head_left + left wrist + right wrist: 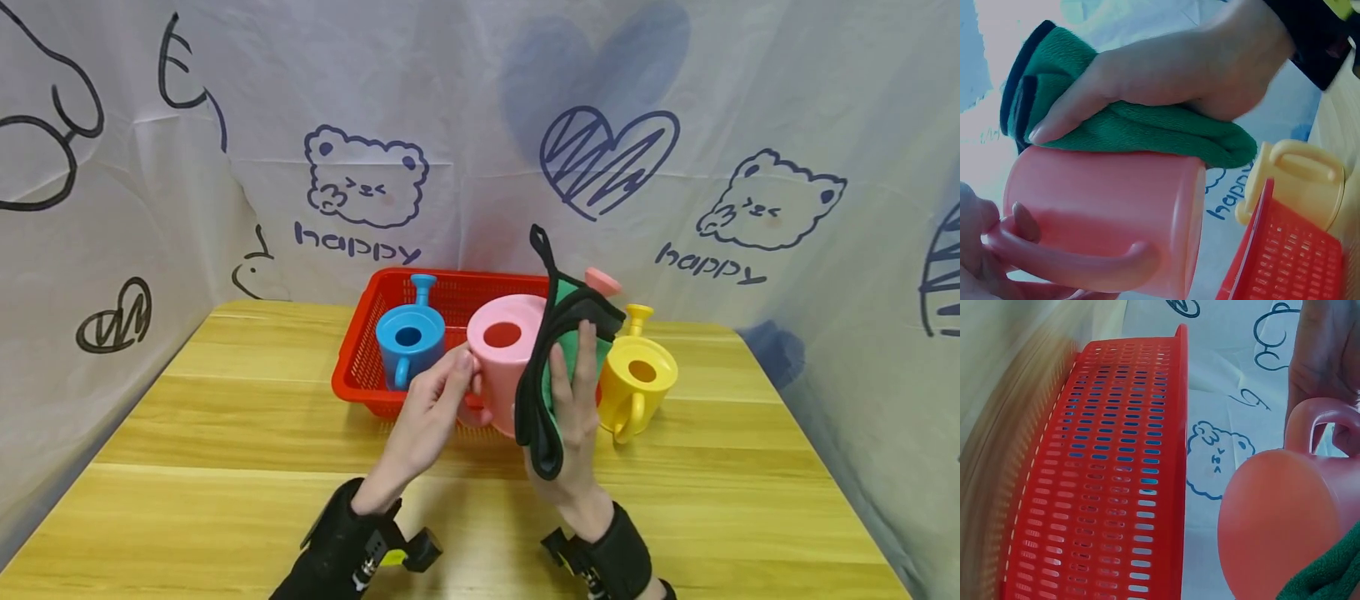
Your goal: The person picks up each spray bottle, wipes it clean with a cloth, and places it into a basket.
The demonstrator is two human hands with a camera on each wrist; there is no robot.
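A pink watering can [504, 383] is held up over the front of the red basket. My left hand [423, 408] grips its handle, which shows up close in the left wrist view. Against the can's right side, my right hand [573, 425] presses a folded green cloth [1147, 128] with black edging, its thumb lying along the cloth and its fingers extended over it. The cloth's hanging loop points upward. A pink spout tip [602, 281] shows behind the cloth. In the right wrist view the can's base [1279, 531] faces the camera.
The red basket [348, 379] with slotted walls stands at the back of the wooden table [225, 500]. Inside it sits a blue watering can [412, 329]. A yellow watering can [637, 383] stands right of the basket. Behind hangs a white sheet [480, 125] with drawings.
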